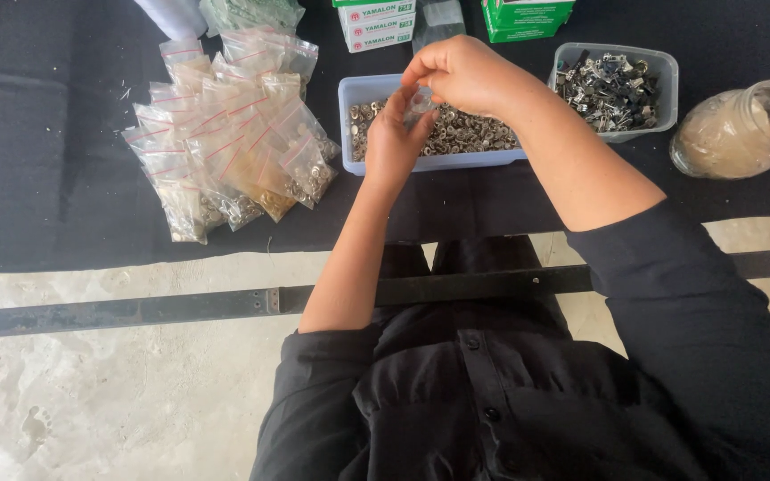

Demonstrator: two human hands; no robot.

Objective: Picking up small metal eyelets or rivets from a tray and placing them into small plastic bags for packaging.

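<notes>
Both hands (430,102) pinch small clear bag (418,104) between them, above tray of metal snaps (363,89).

On the worktop (37,134), a pile of small bags (229,125) lies left of a tub of fasteners (438,134), with another tub (615,89) and a tipped jar (741,125) to its right, boxes (456,20) behind.

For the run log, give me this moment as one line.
left hand: holds small clear bag | right hand: pinching bag top | below: blue tray of metal snaps
</notes>
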